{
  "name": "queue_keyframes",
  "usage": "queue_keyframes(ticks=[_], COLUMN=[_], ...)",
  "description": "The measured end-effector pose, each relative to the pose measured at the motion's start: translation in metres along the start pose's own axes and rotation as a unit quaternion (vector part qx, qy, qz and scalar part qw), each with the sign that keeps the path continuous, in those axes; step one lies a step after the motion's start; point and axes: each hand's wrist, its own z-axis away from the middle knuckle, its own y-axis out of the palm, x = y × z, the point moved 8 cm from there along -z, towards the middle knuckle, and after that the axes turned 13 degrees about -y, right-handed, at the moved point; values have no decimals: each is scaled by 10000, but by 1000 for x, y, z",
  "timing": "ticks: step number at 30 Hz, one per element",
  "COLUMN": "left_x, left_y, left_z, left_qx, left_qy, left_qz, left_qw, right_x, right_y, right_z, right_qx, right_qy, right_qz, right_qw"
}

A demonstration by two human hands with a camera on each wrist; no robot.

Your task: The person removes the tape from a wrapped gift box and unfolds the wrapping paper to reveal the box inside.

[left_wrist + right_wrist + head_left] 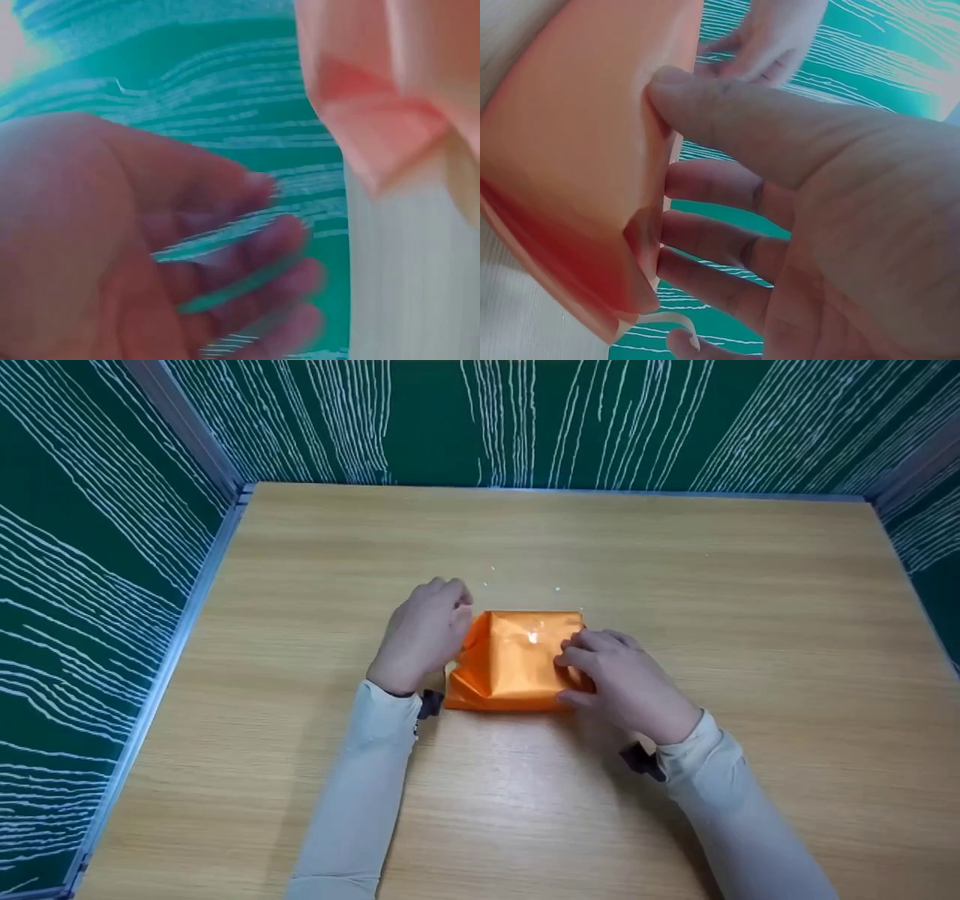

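An orange wrapped package [536,656] with a shiny surface lies on the table, its left end loosely folded with open flaps. My right hand [619,679] is at its right end, thumb against one face and several fingertips at the edge. In the right wrist view, a thin pale strip [667,318] curls between the wrapping's lower corner and the little finger. My left hand [426,628] is beside the package's left end, fingers loosely bent. Nothing is in its grasp in the left wrist view, where the folded orange wrapping [382,135] hangs to the right of the fingertips.
The light wooden table [300,585] has a few tiny white bits just beyond the package. Green panels [427,427] with white streaks stand along the back and sides, and a blue-grey frame [172,660] runs along the left edge.
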Motion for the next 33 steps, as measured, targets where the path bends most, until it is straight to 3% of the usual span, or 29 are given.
queue_keyframes(ticks=[5,7,11,15,20,26,29,33], left_x=[-25,-31,-36,-35,-35,-36,-38,-40], left_y=[25,32,36,37,38,39,41,44], left_z=[6,8,9,8,9,10,11,13], left_qx=[786,900,770,717,669,507,515,536], left_qy=[499,657,822,736,653,662,715,793], left_qz=[-76,-258,-491,-497,-375,-425,-567,-830], left_qw=[9956,9934,9924,9935,9949,9956,9945,9919], right_x=[-1,-2,-3,-5,-5,-3,-7,-11], right_y=[-2,-1,-1,0,-6,-21,-21,-13], right_z=[0,0,0,-2,-8,-20,-27,-38], right_qx=[77,155,328,370,8,-386,-161,488], right_qy=[74,159,337,487,344,32,171,351], right_qz=[-14,-26,-74,-176,-142,285,506,564], right_qw=[9999,9997,9989,9980,9993,9988,9984,9966])
